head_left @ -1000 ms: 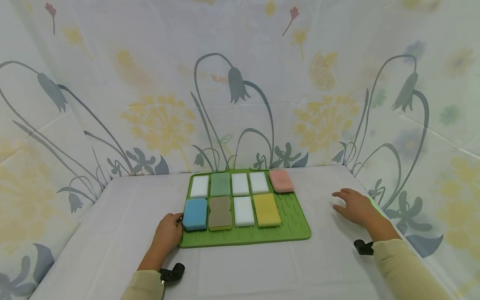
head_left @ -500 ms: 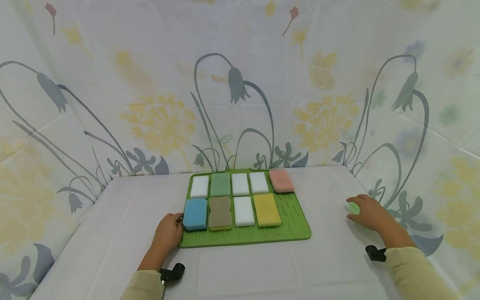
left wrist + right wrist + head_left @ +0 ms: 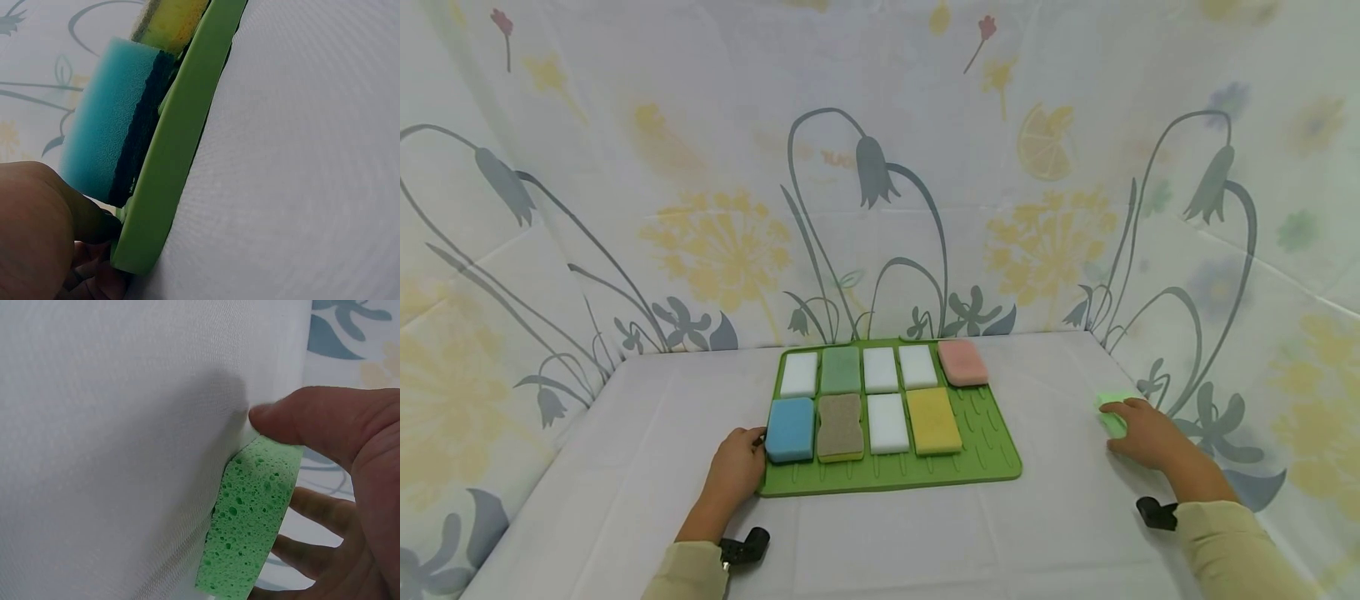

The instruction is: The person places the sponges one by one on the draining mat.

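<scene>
A green ribbed mat (image 3: pixel 988 433) lies on the white-covered table with sponges on it in two rows. My left hand (image 3: pixel 737 462) pinches the mat's left edge next to the blue sponge (image 3: pixel 790 429). In the left wrist view, the left thumb (image 3: pixel 94 222) is at the mat's rim (image 3: pixel 169 162), and the other fingertips are hidden. Over at the right, my right hand (image 3: pixel 1146 433) is at a light green sponge (image 3: pixel 1114 423) on the table. In the right wrist view, the right thumb (image 3: pixel 312 419) lies by one end of this sponge (image 3: pixel 247 512), with the other fingers spread behind it.
On the mat are a yellow sponge (image 3: pixel 934 421), a brown-topped one (image 3: pixel 840 423), a green one (image 3: pixel 840 369), a pink one (image 3: pixel 963 362) and several white ones, such as the front one (image 3: pixel 888 423). A flowered cloth (image 3: pixel 880 242) stands behind and at the sides.
My right hand has moved right and slightly down in the head view, to the light green sponge, more of which now shows. My left hand and the mat have stayed in place.
</scene>
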The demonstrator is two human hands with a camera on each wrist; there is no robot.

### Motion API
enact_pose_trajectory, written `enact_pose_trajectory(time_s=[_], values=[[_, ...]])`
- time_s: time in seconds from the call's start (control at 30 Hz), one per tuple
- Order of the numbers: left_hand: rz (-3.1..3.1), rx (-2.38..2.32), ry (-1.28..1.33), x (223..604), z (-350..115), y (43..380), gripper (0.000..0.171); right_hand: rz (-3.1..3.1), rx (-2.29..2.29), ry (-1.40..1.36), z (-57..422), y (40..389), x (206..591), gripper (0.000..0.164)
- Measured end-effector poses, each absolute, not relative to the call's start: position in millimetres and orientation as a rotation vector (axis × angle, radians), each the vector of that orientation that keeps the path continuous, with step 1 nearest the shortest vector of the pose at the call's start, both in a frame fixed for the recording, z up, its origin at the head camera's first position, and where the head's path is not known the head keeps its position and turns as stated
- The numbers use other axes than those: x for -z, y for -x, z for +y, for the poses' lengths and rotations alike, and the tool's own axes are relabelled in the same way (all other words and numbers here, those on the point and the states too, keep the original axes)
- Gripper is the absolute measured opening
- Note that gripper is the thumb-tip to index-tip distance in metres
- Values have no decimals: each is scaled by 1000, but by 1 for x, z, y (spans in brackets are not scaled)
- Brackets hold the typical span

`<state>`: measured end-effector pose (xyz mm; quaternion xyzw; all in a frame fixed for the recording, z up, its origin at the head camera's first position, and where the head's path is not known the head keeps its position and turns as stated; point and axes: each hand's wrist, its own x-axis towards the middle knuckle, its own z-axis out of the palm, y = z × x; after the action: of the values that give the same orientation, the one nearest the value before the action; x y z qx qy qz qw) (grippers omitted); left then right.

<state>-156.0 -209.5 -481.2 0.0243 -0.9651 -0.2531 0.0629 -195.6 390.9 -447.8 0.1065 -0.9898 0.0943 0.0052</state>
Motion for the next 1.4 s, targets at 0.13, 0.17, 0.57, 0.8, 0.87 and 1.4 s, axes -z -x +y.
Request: enact_pose_trajectory(time_s=[0.13, 0.17, 0.57, 0.8, 0.87, 1.4], values=[[-2918, 767, -72, 481, -209, 156, 34, -3093, -280, -338, 392, 195, 449, 48], [-2919, 767, -73, 481, -209, 155, 34, -3093, -277, -340, 392, 194, 449, 47], [-2908, 763, -59, 479, -208, 155, 34, -3083, -265, -372, 381, 190, 441, 48], [-2903, 762, -58, 478, -207, 156, 34, -3073, -330, -402, 369, 193, 439, 50], [-2907, 765, -62, 477, -207, 156, 34, -3074, -335, -412, 363, 193, 437, 50], [-2913, 760, -64, 478, -208, 155, 34, -3030, -392, -491, 320, 189, 427, 47]])
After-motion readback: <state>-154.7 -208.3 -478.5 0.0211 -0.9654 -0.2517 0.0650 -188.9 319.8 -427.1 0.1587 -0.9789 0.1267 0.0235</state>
